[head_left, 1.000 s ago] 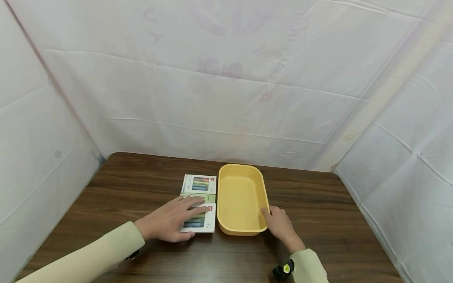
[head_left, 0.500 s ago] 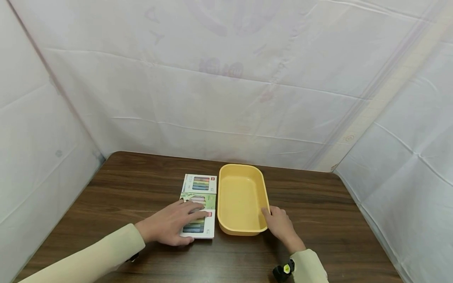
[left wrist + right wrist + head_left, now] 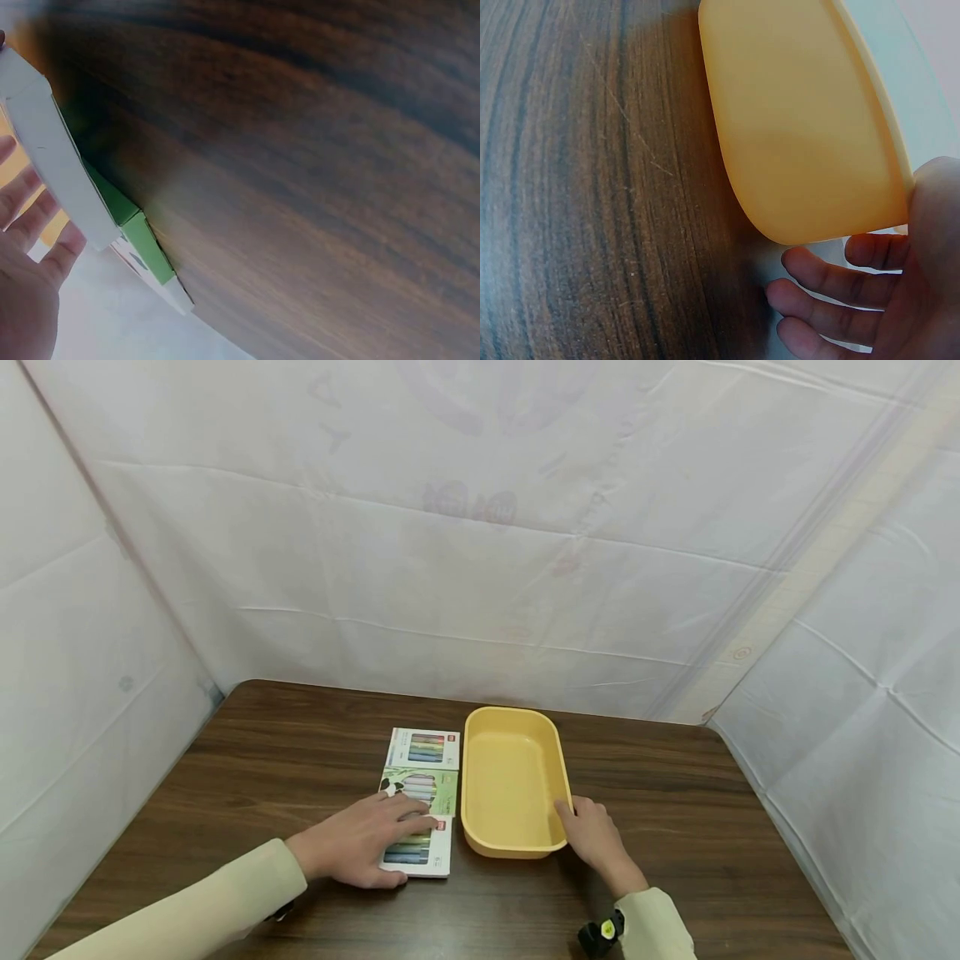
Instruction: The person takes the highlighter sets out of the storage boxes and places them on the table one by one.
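Note:
My left hand (image 3: 360, 843) holds a white box of coloured pens (image 3: 438, 852), with the thumb by its near edge and the fingers across its top. In the left wrist view, this white box (image 3: 52, 150) appears raised off the table, with shadow beneath it. Just beyond lies a green box (image 3: 444, 792) with a panda picture, partly covered by my fingers. A second white pen box (image 3: 397, 747) lies behind the green one. My right hand (image 3: 596, 843) grips the near right rim of a yellow plastic basin (image 3: 510, 777), thumb inside and fingers outside. No contents show in the basin.
All of it rests on a dark wood-grain table (image 3: 300, 735). Pale cloth sheets (image 3: 480, 568) hang along the back and both sides. The basin stands close beside the row of boxes, near the table's back edge.
The left hand has drawn the near white box toward me, uncovering more of the green box and its panda picture. The right hand and the basin have stayed in place.

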Demonstrator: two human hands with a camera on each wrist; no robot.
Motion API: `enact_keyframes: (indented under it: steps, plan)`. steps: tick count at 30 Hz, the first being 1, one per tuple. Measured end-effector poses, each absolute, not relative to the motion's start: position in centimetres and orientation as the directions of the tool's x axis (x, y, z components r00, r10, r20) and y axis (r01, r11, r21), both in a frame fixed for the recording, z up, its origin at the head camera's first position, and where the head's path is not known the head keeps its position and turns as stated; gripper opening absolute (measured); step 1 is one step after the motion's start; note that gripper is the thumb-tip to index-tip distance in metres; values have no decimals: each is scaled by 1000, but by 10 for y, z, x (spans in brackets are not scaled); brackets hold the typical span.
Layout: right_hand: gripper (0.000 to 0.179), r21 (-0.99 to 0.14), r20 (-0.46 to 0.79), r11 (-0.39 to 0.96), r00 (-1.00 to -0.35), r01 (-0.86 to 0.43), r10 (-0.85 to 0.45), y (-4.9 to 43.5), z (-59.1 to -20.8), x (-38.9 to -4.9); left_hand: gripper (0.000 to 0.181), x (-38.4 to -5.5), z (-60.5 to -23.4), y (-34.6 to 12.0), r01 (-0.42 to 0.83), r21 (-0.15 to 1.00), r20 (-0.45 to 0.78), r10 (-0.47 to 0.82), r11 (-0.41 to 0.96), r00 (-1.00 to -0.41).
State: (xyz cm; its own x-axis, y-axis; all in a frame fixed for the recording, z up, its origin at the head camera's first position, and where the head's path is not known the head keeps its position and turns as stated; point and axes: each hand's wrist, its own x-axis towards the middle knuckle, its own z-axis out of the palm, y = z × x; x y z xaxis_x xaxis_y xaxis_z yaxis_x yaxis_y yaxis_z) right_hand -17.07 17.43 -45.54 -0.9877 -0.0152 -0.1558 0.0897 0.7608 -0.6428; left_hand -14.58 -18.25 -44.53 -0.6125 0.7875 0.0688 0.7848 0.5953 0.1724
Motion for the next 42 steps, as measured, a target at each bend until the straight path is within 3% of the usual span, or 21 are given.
enact_keyframes:
  steps: [22, 42]
  plan:
    - [35, -645, -159, 758, -987, 94, -13, 174, -453, -171, 69, -144, -453, -182, 798, 140, 75, 797, 587, -599]
    - [35, -661, -164, 744, -986, 96, -18, 175, -453, -170, 62, -144, -456, -180, 810, 91, 85, 806, 580, -586]
